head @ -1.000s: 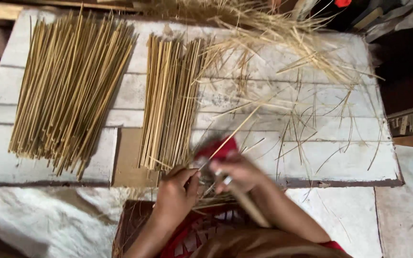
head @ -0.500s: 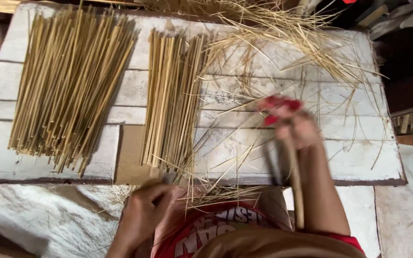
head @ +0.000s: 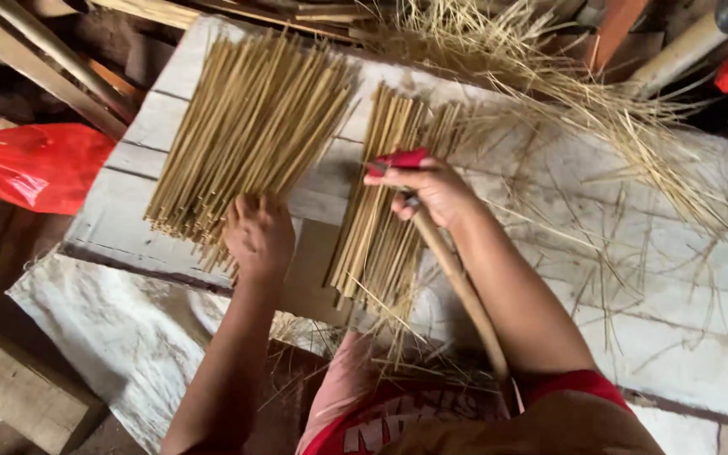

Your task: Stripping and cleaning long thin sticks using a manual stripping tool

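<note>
Upper left, the sticks [head: 250,139] are yellow-green; the centre bundle [head: 385,194] is the same shade. The board [head: 617,253] is dirty white. Far left, the bag [head: 35,164] is bright red. Upper right, the straw [head: 549,76] is pale tan.

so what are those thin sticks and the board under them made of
The thin sticks look like split bamboo: pale yellow-green, straight, matte, with loose fibrous shavings nearby. The board seems to be wooden planks with worn whitish paint, judging by the seams and scuffs.
</note>
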